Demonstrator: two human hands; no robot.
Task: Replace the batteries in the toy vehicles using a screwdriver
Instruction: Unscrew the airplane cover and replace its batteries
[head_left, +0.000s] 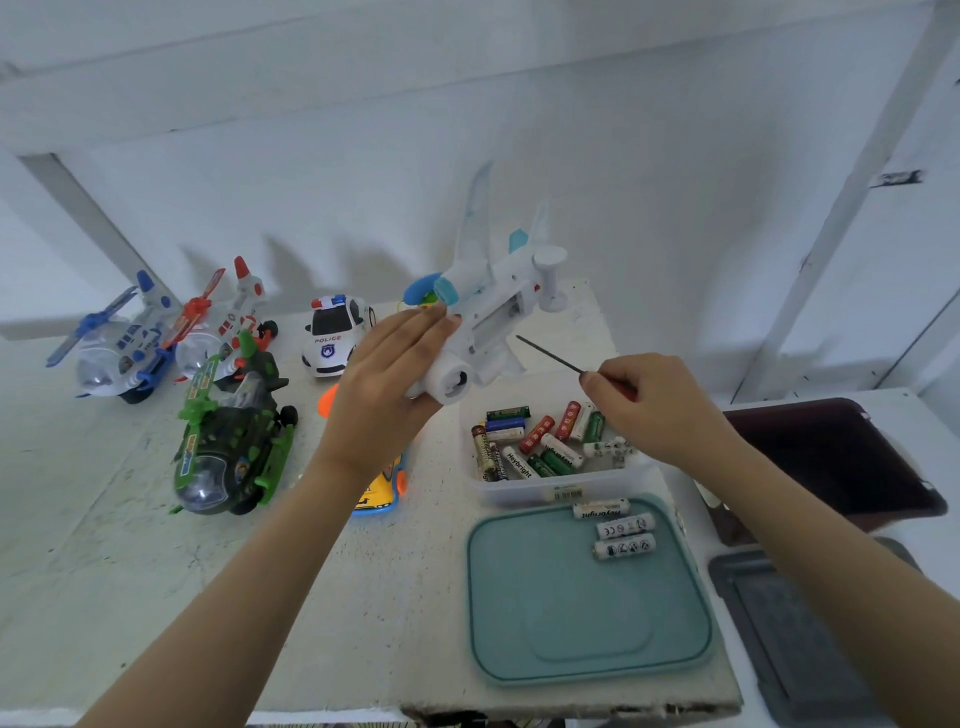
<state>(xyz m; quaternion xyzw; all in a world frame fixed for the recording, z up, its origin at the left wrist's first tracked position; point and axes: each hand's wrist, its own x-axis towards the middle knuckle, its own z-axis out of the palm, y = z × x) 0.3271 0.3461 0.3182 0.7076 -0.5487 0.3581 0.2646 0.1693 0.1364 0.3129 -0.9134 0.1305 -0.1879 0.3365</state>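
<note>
Head view: left hand (387, 371) grips plane (488, 306) belly-up; right hand (660, 405) pinches screwdriver (550, 354), tip just off it. Seat tip squarely before turning.

Storage pieces on the speckled white tabletop (130, 571)
A teal plastic lid (571, 618) is laid by the front right corner, a clear plastic tub (519, 493) just behind; a dark maroon tray (831, 457) is seen past the right edge.
</note>
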